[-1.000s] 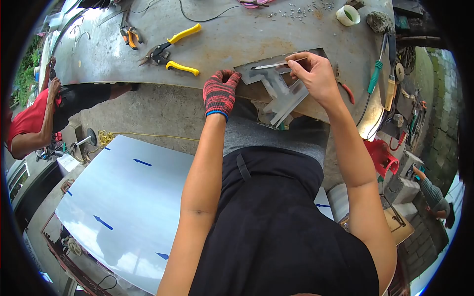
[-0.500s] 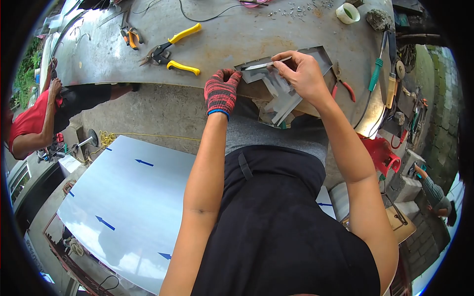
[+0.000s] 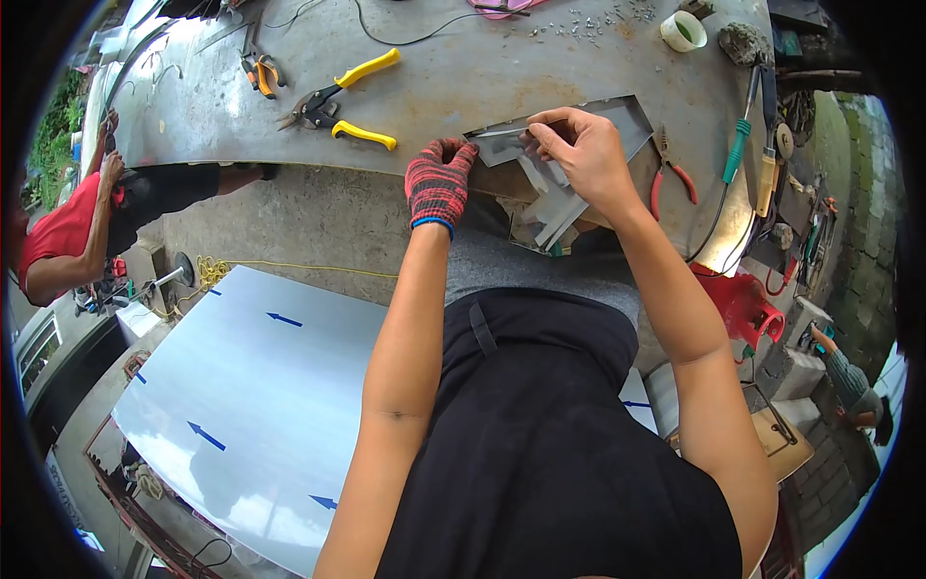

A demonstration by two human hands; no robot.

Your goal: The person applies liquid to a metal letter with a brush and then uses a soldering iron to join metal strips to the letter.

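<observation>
A bent grey sheet-metal piece point(image 3: 632, 121) with raised edges lies at the table's front edge. My left hand point(image 3: 440, 183), in a red-and-black knit glove, is closed on its left corner. My bare right hand point(image 3: 584, 154) hovers above the piece, thumb and fingers pinched on a thin metal strip point(image 3: 503, 132) that runs toward the glove. Below the right hand, several narrow cut metal strips point(image 3: 559, 214) overlap and stick out past the table edge. Red-handled pliers point(image 3: 672, 181) lie right of the piece; yellow-handled tin snips point(image 3: 338, 101) lie to the left.
Orange-handled pliers point(image 3: 261, 73), scattered small rivets or screws point(image 3: 593, 24) and a white cup point(image 3: 682, 32) are on the metal table point(image 3: 434, 87). A green-handled tool point(image 3: 738, 145) lies right. Behind me is a large shiny sheet point(image 3: 260, 386). A person in red point(image 3: 68, 227) stands left.
The thin strip has tilted and no longer shines white. My right hand has shifted slightly downward, with its fingers pinched closer over the strip. The gloved hand stays at the corner.
</observation>
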